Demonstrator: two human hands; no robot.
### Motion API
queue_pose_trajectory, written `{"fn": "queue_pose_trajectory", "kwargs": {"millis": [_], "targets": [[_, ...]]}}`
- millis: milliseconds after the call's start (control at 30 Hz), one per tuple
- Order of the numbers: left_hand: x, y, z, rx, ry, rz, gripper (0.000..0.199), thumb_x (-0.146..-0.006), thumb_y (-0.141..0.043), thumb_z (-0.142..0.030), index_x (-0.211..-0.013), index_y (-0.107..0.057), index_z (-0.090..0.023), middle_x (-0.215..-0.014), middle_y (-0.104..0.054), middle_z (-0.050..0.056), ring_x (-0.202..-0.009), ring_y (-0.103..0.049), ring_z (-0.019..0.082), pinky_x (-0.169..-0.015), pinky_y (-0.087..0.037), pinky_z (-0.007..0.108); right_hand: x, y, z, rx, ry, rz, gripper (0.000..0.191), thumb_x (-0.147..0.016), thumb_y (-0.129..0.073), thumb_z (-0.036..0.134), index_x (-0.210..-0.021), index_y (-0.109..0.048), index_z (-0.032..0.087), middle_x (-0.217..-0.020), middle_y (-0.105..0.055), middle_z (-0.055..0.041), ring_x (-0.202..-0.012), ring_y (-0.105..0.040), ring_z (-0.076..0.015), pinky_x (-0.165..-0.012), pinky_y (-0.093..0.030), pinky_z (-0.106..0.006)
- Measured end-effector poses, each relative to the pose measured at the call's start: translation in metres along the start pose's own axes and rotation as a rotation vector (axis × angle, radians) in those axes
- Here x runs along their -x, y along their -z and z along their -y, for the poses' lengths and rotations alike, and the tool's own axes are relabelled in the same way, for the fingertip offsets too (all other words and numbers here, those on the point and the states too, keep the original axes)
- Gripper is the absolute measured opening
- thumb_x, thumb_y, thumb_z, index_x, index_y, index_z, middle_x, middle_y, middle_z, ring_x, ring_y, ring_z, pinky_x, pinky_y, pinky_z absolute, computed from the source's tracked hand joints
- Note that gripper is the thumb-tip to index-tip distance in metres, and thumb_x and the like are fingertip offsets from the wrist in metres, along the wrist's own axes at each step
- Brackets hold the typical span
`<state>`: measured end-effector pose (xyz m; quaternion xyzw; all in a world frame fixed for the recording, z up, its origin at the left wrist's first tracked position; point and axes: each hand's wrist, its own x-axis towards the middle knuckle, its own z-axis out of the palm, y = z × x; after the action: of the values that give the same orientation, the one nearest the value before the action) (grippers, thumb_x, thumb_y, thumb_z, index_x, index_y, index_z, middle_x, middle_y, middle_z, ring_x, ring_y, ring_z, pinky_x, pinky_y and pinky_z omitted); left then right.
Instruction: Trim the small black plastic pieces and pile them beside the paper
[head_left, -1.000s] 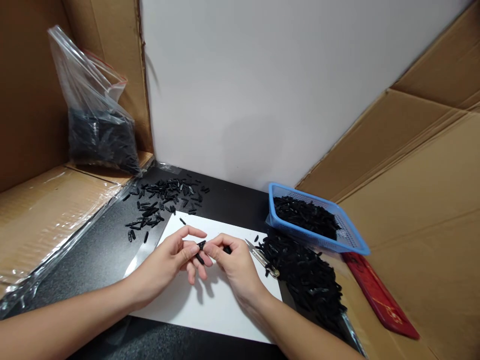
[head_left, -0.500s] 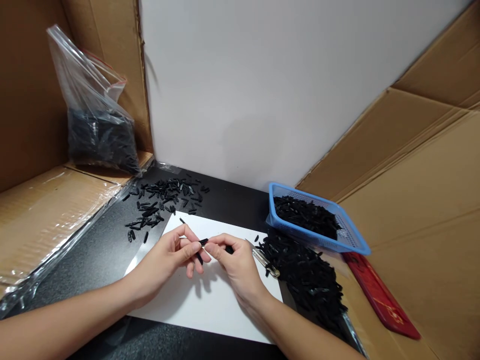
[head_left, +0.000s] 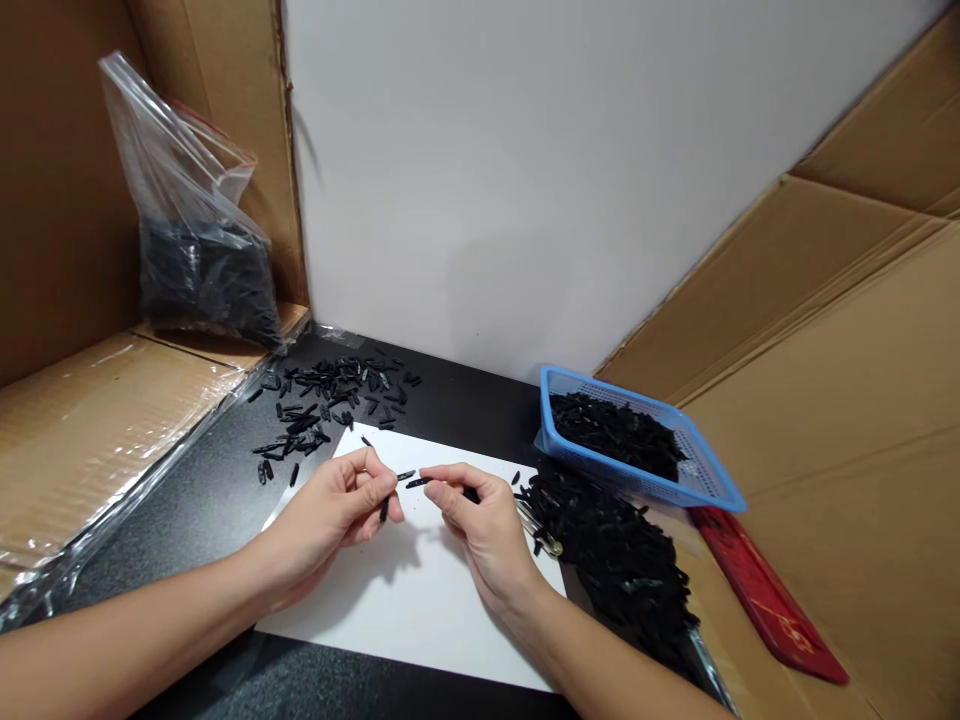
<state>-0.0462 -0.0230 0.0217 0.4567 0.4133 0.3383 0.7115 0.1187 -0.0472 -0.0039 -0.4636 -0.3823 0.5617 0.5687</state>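
Head view, slender black pieces (head_left: 406, 476), white paper (head_left: 405, 610)

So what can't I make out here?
All in the head view:
Metal tool: far end, hidden by the right hand.
Dark piece by that hand's curled fingers: mostly covered by them.
Red object: upper end, behind the blue basket; gold marking, too blurred.
Forearms: cut off by picture edges.

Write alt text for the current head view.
Left hand and right hand pinch small black pieces over a white sheet on a dark tabletop. Scattered pieces lie at left; at right are a dense black pile and a blue basket of similar pieces. A clear bag with dark contents stands far left.
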Motion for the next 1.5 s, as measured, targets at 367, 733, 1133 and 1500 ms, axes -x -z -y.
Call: {"fn": "queue_pose_trajectory", "kwargs": {"millis": [367,733,1133,1500], "targets": [[0.000,-0.002,0.003,-0.014,0.000,0.030,0.032,-0.076,-0.071,-0.040,-0.069,-0.051,-0.016,-0.062,-0.065,-0.003,-0.042,-0.037,0.002,-0.041,-0.019,0.015,0.005,-0.009,0.005,-0.218,-0.229,0.187,0.034,-0.077,-0.067,0.048,-0.071,-0.051,0.019,-0.049,-0.049,0.0070,-0.037,-0.021,-0.0031,-0.036,-0.010,-0.018],[-0.005,0.004,0.007,0.048,-0.020,-0.037,0.020,-0.072,-0.076,-0.027,-0.082,-0.062,-0.017,-0.081,-0.069,0.000,-0.071,-0.061,0.009,-0.070,-0.047,0.019,0.000,-0.005,0.003,-0.174,-0.165,0.031,0.028,-0.070,-0.077,0.038,-0.076,-0.061,0.017,-0.053,-0.052,0.0052,-0.039,-0.027,-0.0028,-0.036,-0.011,-0.016],[-0.004,0.005,0.007,0.044,-0.061,-0.033,0.028,-0.064,-0.082,-0.020,-0.085,-0.063,-0.019,-0.085,-0.069,0.000,-0.079,-0.064,0.013,-0.077,-0.050,0.026,-0.002,0.000,0.003,-0.313,-0.139,0.077,0.026,-0.079,-0.065,0.036,-0.067,-0.051,0.018,-0.062,-0.059,0.0008,-0.041,-0.030,-0.0051,-0.034,-0.012,-0.016],[-0.007,0.010,0.003,-0.355,-0.257,0.004,0.027,-0.075,-0.072,-0.032,-0.096,-0.059,-0.021,-0.090,-0.066,0.003,-0.085,-0.063,0.018,-0.079,-0.050,0.032,0.003,-0.007,-0.004,-0.124,-0.170,0.085,0.028,-0.072,-0.076,0.039,-0.074,-0.058,0.017,-0.050,-0.047,0.0077,-0.037,-0.024,-0.0022,-0.036,-0.012,-0.016]]}}
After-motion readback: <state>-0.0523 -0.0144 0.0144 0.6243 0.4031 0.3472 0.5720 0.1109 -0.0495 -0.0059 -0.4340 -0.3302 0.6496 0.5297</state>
